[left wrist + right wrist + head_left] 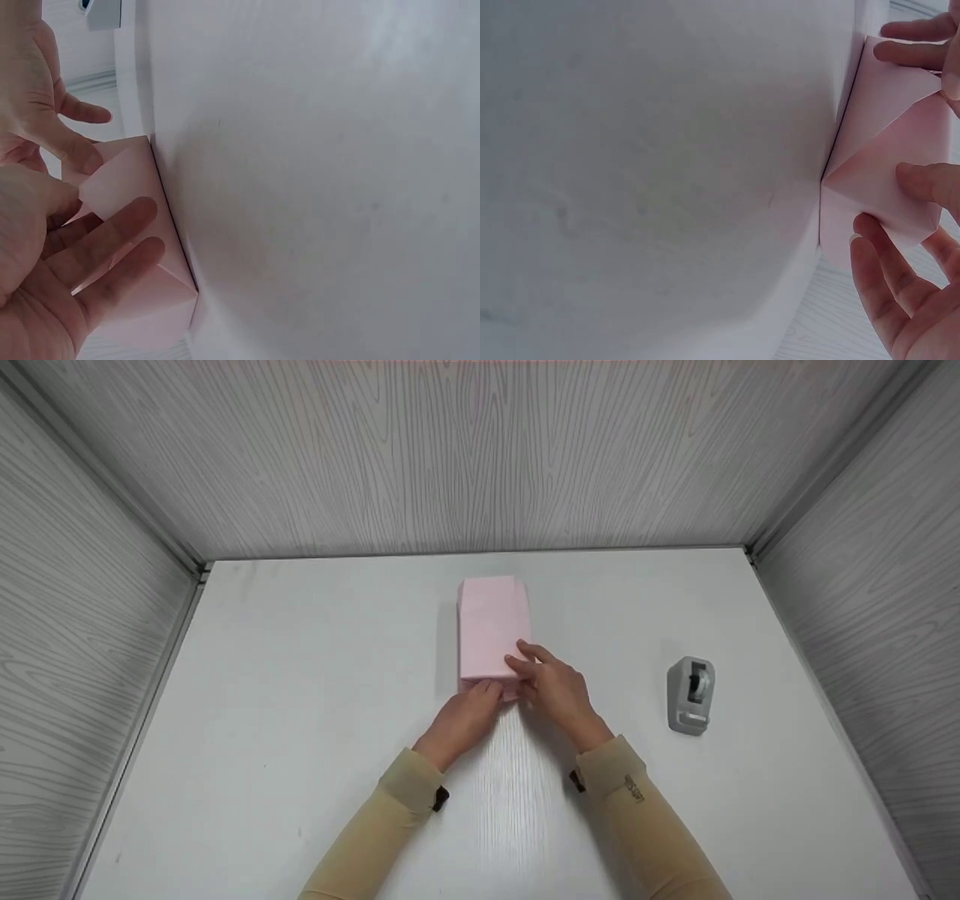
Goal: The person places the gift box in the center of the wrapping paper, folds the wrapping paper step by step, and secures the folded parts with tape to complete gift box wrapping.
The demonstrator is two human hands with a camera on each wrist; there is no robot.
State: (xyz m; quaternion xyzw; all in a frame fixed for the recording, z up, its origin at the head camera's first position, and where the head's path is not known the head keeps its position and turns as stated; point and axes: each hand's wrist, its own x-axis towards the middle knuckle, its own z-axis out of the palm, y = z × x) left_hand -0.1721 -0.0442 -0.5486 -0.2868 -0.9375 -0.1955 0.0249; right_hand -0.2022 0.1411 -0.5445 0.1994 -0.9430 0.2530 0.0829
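Note:
A box-shaped package wrapped in pink paper (491,622) lies lengthwise on the white table. At its near end my left hand (465,721) pinches the loose paper between thumb and index finger; its other fingers rest against the folded end in the left wrist view. My right hand (559,690) holds the near right corner, two fingers on top and the thumb pressing the end. A slanting folded flap (881,154) shows on that end in the right wrist view. The left fingertips are partly hidden behind paper in the head view.
A grey tape dispenser (691,695) with a roll in it stands to the right on the white table (300,697). Wood-grain panels (480,457) rise behind the table and along both sides.

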